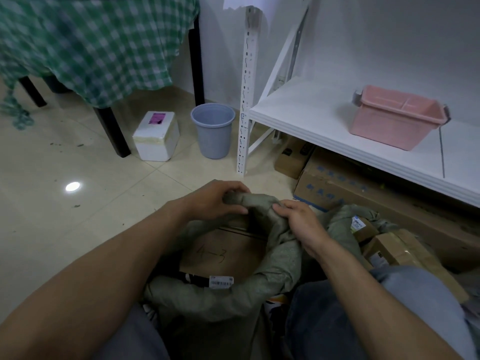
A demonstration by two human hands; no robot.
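- Two grips: left hand (215, 201) and right hand (298, 222), fingers curled round the sack (207, 300) at its rolled rim.
- Done: rim rolled down, cardboard box (220, 253) exposed.
- Left, apparently: box not yet lifted out.

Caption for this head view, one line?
Left hand and right hand grip the rolled rim of a grey-green sack holding a cardboard box.

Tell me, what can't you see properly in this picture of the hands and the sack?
Head view:
- Cardboard box: the rolled rim of the sack hides its sides.
- Barcode label: print too small to read.
- Left hand and right hand: some fingertips hidden in the sack's fold.
- Checked cloth: blurred, cut off by the top edge.
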